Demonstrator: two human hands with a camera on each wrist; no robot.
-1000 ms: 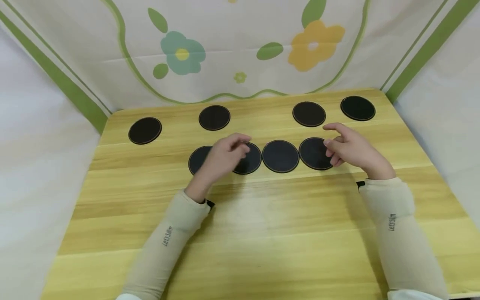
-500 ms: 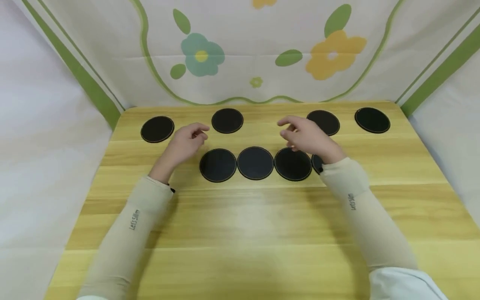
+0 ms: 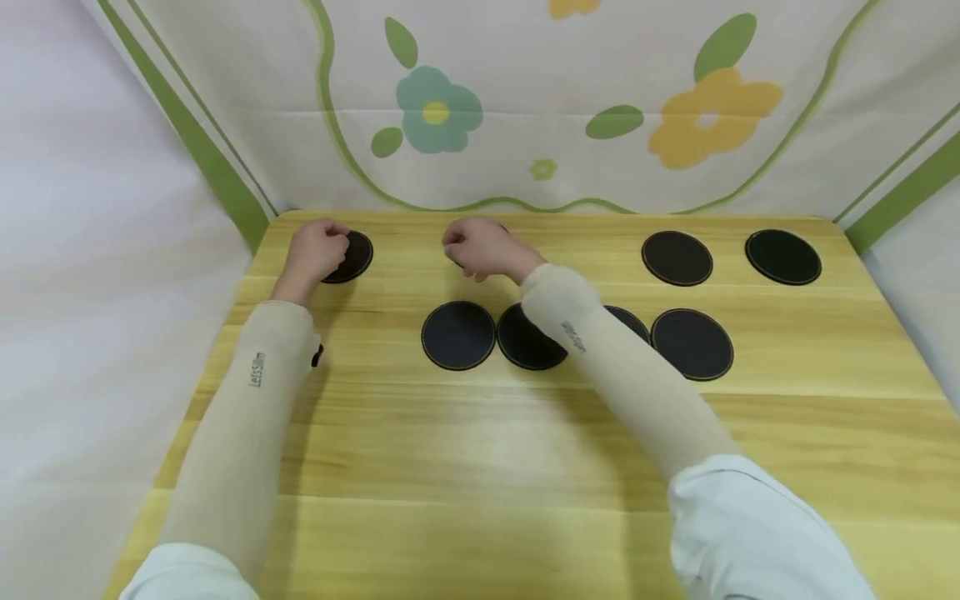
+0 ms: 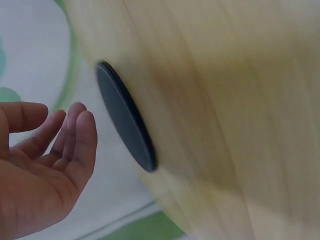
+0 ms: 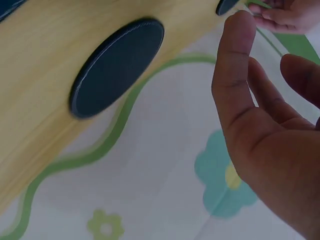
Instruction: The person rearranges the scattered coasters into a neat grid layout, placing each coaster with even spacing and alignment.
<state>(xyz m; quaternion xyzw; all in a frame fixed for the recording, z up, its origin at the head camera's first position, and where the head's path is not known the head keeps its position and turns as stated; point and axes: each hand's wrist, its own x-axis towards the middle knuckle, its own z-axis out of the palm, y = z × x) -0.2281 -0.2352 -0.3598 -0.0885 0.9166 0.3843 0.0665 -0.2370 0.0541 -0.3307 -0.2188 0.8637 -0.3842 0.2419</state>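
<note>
- Hovering near a round black disc (image 3: 357, 258), the bare left hand (image 3: 315, 250) is holding nothing (fingers loosely bent).
- Bare right hand (image 3: 483, 247) is hovering likewise near another disc (image 5: 117, 68).

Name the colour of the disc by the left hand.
The disc is black, best seen in the left wrist view.

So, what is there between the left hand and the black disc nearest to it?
No object: the left wrist view shows a bare gap between the left hand and the black disc, with white cloth behind.
</note>
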